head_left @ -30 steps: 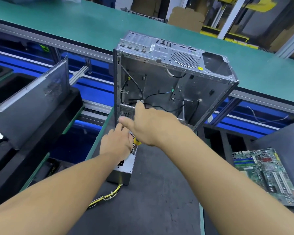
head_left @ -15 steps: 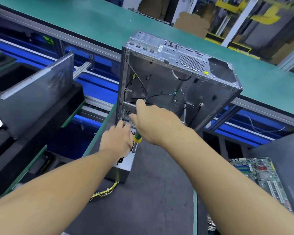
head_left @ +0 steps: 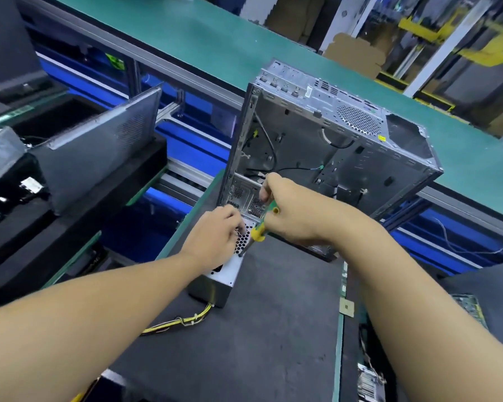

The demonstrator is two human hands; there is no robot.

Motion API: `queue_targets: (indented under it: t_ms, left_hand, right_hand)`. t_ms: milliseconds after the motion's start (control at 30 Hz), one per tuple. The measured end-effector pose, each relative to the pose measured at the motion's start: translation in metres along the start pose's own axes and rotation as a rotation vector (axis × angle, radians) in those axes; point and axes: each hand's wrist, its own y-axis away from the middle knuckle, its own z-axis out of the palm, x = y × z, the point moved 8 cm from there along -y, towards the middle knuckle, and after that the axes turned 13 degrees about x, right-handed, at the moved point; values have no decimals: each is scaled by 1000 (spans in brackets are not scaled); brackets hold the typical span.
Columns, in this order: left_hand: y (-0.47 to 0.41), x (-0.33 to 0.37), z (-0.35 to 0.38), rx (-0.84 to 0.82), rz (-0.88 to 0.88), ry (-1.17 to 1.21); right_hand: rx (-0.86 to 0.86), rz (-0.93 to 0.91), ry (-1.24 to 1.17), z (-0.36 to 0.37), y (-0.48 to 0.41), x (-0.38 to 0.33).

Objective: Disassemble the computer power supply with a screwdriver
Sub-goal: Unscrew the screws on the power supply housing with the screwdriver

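R hand [head_left: 291, 211] higher, screwdriver [head_left: 257, 231] on PSU [head_left: 230, 269]

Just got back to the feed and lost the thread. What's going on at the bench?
A person is working on the power supply, which stands on the dark mat in front of the open computer case. The left hand holds its top, and the right hand grips a yellow-and-green screwdriver with the tip on the unit's perforated face. The yellow cable bundle trails on the mat.
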Motion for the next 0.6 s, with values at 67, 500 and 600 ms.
queue_targets:
  t_ms: [67,500,600]
  left_hand:
    - [11,-7,-3,-90,-110,163]
    - [27,-4,7,-265,-225,160]
    - [25,-3,7,-243,-244,145]
  right_hand:
    - [-41,2,39,1,3,0]
    - [113,-26,-37,6,2,-4]
    - [259,39,82,-1,1,3]
